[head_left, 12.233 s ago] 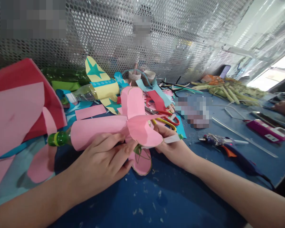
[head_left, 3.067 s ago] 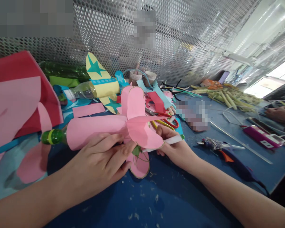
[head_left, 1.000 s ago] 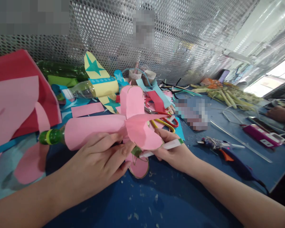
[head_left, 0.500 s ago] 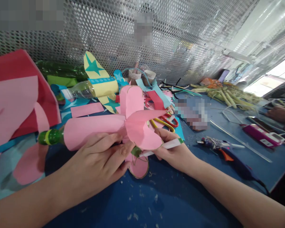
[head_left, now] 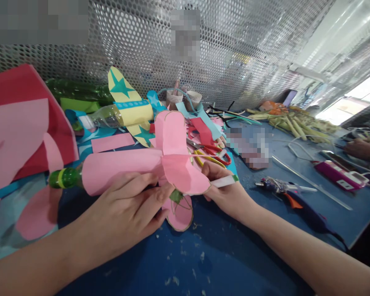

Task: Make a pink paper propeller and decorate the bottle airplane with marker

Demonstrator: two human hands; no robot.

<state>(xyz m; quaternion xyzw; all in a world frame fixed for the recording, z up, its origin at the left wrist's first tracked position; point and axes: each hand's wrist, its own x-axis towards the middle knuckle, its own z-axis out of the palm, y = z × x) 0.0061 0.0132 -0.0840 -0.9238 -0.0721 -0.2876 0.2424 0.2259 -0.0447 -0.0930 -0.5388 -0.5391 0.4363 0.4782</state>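
Blue tabletop (head_left: 135, 263); pink-wrapped bottle (head_left: 120, 166) held against left grip (head_left: 128, 205), white strip (head_left: 225, 181) pinched in right grip (head_left: 226, 196).

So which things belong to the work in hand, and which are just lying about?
In hand:
pink-wrapped bottle, with the left hand
white stick with a green end, in the right hand

Apparently lying about:
glue gun
red-handled scissors
yellow bottle plane
purple device

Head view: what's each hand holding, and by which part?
The left hand holds the pink-wrapped bottle near its finned end; the right hand pinches the white, green-ended strip around its middle.
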